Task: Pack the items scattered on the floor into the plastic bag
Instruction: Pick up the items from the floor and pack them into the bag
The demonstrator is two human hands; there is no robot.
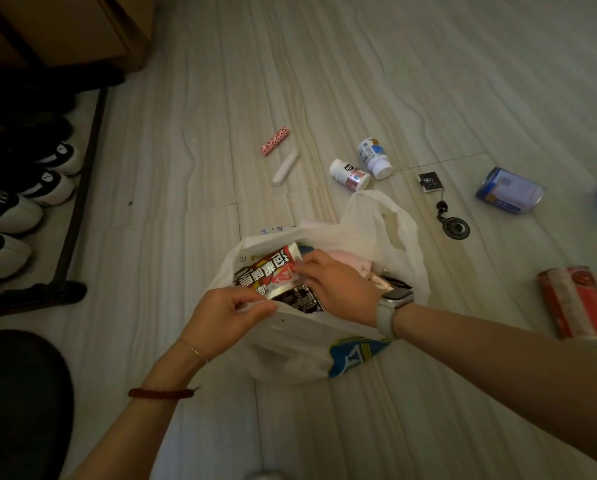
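You are seating a snack packet [272, 275] in the bag [324, 341], which stands on the floor between your forearms. Your left hand [226, 318] pinches the bag's near rim open; your right hand [338, 284] grips the packet's edge inside the mouth. Next, I judge, you let go and reach beyond the bag. Still out, beyond it: two bottles [349, 174], two tubes [274, 141], one pendant [456, 228], one blue can [510, 191]; right of it, one red pack [575, 301].
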